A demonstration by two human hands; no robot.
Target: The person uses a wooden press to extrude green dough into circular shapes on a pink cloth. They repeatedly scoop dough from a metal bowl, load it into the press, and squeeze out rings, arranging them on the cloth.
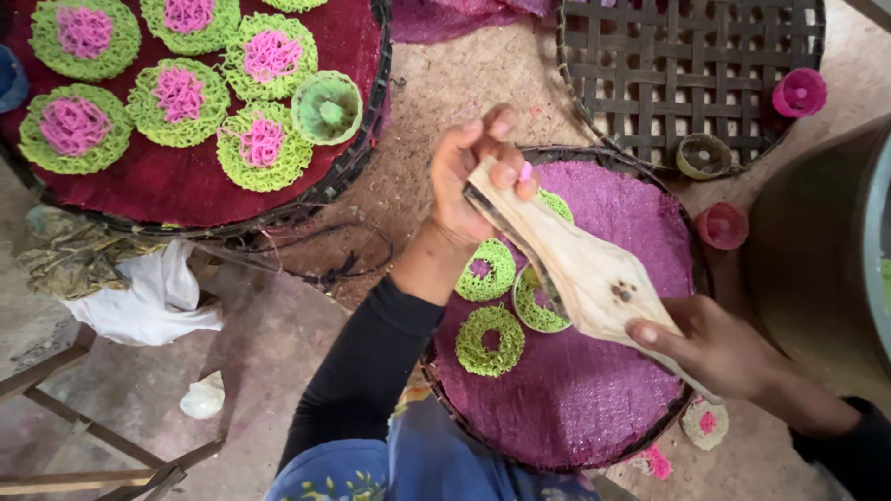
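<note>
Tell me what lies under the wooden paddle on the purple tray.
Under the wooden paddle lie green noodle rings on the purple tray. Three show fully or partly; a fourth peeks out near the left hand. Anything beneath the paddle's middle is hidden.

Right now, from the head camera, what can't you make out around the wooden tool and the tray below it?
- Green noodle rings: the wooden tool covers part of two.
- Left hand: fingertips wrap behind the tool's end; what they pinch is hidden apart from a pink bit.
- Right hand: the tool's lower end is hidden under it.
- Purple tray: near rim hidden by clothing.
- Red tray: cut off by the top edge.
</note>
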